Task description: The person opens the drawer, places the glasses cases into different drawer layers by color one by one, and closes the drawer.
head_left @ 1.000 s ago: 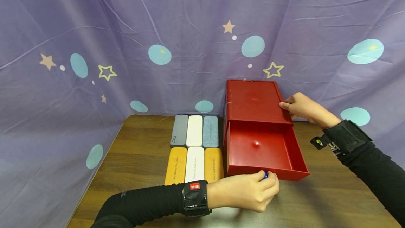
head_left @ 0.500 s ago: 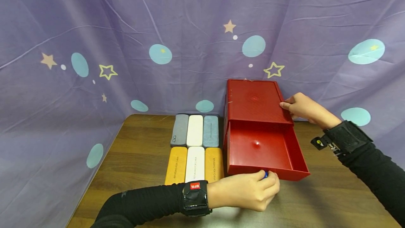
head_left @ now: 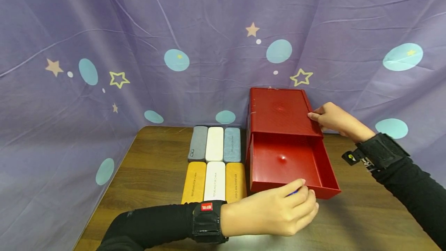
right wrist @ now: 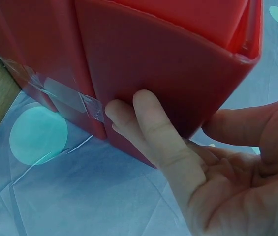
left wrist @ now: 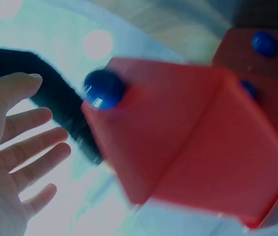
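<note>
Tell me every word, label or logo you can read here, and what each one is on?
White letters on the red tag of the left wristband: too blurred to read.
Dark line of print along the two yellow cases and the white case: too small to read.
Print on the blue-grey case: too small to read.
Small glasses symbol, no words, on the grey case.
Red drawer box: no text.

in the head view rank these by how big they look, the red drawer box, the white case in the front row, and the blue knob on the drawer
1. Red drawer box, by far the largest.
2. White case in the front row; clearly smaller, though it lies about as near the camera as the drawer front.
3. Blue knob, tiny, and partly hidden by the left hand.
</note>
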The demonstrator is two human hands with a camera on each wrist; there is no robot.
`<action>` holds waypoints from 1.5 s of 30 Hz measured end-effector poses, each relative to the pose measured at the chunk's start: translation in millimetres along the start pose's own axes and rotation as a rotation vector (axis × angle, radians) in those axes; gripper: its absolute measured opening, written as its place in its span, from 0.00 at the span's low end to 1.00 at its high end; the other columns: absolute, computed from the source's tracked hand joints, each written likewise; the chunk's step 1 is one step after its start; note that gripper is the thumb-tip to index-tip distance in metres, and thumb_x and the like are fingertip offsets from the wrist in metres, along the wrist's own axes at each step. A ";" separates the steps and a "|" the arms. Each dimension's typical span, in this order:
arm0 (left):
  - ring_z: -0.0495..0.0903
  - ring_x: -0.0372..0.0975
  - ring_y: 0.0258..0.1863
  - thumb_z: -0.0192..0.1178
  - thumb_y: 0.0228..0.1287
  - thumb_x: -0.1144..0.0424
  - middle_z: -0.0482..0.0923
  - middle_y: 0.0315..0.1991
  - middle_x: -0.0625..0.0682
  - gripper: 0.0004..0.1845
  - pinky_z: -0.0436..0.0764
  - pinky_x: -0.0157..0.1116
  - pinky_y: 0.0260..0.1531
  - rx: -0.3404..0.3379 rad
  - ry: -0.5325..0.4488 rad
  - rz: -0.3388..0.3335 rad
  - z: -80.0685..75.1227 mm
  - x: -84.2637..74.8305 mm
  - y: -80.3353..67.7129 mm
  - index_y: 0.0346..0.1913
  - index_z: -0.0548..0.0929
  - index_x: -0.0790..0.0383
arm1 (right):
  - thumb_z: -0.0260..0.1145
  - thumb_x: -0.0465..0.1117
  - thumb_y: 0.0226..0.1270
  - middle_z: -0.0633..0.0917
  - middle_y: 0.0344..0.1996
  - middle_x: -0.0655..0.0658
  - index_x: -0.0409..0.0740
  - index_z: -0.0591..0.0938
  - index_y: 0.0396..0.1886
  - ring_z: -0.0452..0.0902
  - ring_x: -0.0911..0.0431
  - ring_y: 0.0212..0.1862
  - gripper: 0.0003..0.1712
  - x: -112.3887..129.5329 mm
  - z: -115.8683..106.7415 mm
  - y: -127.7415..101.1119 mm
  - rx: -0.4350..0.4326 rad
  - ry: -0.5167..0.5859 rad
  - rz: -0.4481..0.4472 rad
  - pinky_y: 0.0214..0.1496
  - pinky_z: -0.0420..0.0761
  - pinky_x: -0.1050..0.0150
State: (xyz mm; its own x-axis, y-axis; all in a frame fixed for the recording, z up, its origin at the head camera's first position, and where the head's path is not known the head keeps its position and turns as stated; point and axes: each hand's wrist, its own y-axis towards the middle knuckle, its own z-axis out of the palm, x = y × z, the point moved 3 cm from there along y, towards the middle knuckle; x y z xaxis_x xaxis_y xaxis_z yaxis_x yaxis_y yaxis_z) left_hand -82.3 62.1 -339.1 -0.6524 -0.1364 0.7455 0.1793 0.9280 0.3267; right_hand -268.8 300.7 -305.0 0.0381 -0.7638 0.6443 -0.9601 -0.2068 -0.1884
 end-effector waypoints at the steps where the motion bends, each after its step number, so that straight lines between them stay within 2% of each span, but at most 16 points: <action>1: 0.82 0.41 0.52 0.39 0.77 0.67 0.84 0.52 0.50 0.20 0.77 0.46 0.65 -0.016 -0.002 -0.011 -4.3 4.3 0.1 0.57 0.82 0.59 | 0.50 0.37 0.82 0.89 0.34 0.35 0.13 0.76 0.55 0.84 0.62 0.33 0.24 0.0 -0.2 0.0 -0.001 0.000 -0.001 0.38 0.88 0.60; 8: 0.83 0.43 0.53 0.46 0.76 0.63 0.85 0.52 0.52 0.17 0.76 0.49 0.66 -0.092 0.048 -0.130 -28.0 37.3 -6.3 0.56 0.83 0.58 | 0.50 0.36 0.82 0.88 0.31 0.42 0.14 0.78 0.51 0.81 0.65 0.31 0.22 -1.8 -0.3 2.7 0.006 0.026 0.003 0.35 0.85 0.67; 14: 0.84 0.43 0.50 0.52 0.72 0.59 0.86 0.48 0.52 0.15 0.75 0.49 0.66 -0.162 0.053 -0.273 -36.6 66.1 -18.1 0.51 0.86 0.57 | 0.51 0.36 0.81 0.88 0.30 0.43 0.16 0.79 0.48 0.82 0.64 0.31 0.22 -2.5 -0.8 4.3 0.020 0.023 0.001 0.34 0.86 0.66; 18: 0.83 0.43 0.51 0.54 0.71 0.54 0.86 0.49 0.51 0.17 0.73 0.49 0.68 -0.105 0.028 -0.361 -36.5 86.5 -32.0 0.53 0.85 0.58 | 0.51 0.36 0.81 0.88 0.30 0.44 0.16 0.80 0.48 0.82 0.63 0.32 0.21 -0.9 -0.7 4.8 0.027 0.016 -0.003 0.36 0.86 0.65; 21: 0.83 0.44 0.52 0.58 0.71 0.53 0.86 0.50 0.51 0.18 0.71 0.50 0.69 -0.048 -0.022 -0.440 -30.9 103.6 -46.6 0.55 0.85 0.58 | 0.51 0.36 0.81 0.88 0.31 0.44 0.16 0.79 0.50 0.81 0.63 0.32 0.22 0.0 -0.5 5.5 0.028 0.015 -0.005 0.36 0.86 0.65; 24: 0.83 0.44 0.51 0.60 0.70 0.53 0.87 0.50 0.51 0.18 0.70 0.51 0.69 0.013 -0.072 -0.520 -18.5 121.3 -64.6 0.56 0.85 0.58 | 0.51 0.36 0.81 0.87 0.29 0.46 0.16 0.78 0.50 0.80 0.63 0.32 0.21 0.0 -1.1 5.4 0.021 0.003 -0.006 0.35 0.86 0.64; 29: 0.83 0.46 0.50 0.64 0.69 0.54 0.86 0.48 0.53 0.19 0.70 0.53 0.69 0.130 -0.163 -0.660 14.1 145.7 -101.4 0.58 0.84 0.59 | 0.52 0.36 0.81 0.86 0.28 0.48 0.18 0.80 0.48 0.80 0.62 0.31 0.20 -0.8 -1.5 3.6 0.004 -0.028 -0.007 0.34 0.86 0.64; 33: 0.83 0.49 0.53 0.64 0.70 0.55 0.85 0.52 0.55 0.23 0.69 0.55 0.70 0.241 -0.230 -0.799 41.1 157.4 -134.0 0.64 0.81 0.59 | 0.52 0.37 0.81 0.88 0.30 0.43 0.18 0.80 0.48 0.82 0.61 0.32 0.21 -1.1 -1.0 2.3 0.000 -0.037 -0.016 0.35 0.87 0.62; 36: 0.81 0.51 0.57 0.63 0.71 0.56 0.83 0.56 0.57 0.28 0.66 0.55 0.71 0.325 -0.281 -0.900 59.3 161.0 -155.7 0.71 0.73 0.58 | 0.51 0.37 0.82 0.88 0.32 0.40 0.17 0.80 0.50 0.83 0.61 0.32 0.22 -1.6 -0.4 1.2 -0.002 -0.042 -0.021 0.36 0.88 0.60; 39: 0.76 0.53 0.64 0.61 0.72 0.56 0.78 0.62 0.60 0.34 0.63 0.55 0.74 0.388 -0.374 -1.008 75.5 160.4 -173.3 0.77 0.65 0.58 | 0.51 0.37 0.82 0.88 0.32 0.41 0.17 0.79 0.51 0.82 0.61 0.32 0.22 -3.0 0.0 0.7 -0.007 -0.048 -0.023 0.36 0.87 0.61; 45: 0.69 0.57 0.70 0.61 0.73 0.54 0.70 0.70 0.65 0.38 0.63 0.55 0.74 0.484 -0.551 -1.201 102.1 151.2 -198.8 0.79 0.59 0.60 | 0.51 0.38 0.82 0.86 0.31 0.44 0.17 0.79 0.52 0.80 0.62 0.32 0.23 -3.6 0.3 0.9 -0.023 -0.051 -0.027 0.35 0.87 0.63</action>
State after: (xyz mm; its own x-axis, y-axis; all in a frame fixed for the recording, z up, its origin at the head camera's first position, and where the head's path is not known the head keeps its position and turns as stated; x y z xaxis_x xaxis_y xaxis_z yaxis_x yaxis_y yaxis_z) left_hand -291.7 -107.6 -350.7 -0.4454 -0.8731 -0.1985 -0.8797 0.3854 0.2787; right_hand -269.6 303.1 -307.8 0.0780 -0.7887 0.6099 -0.9646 -0.2143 -0.1539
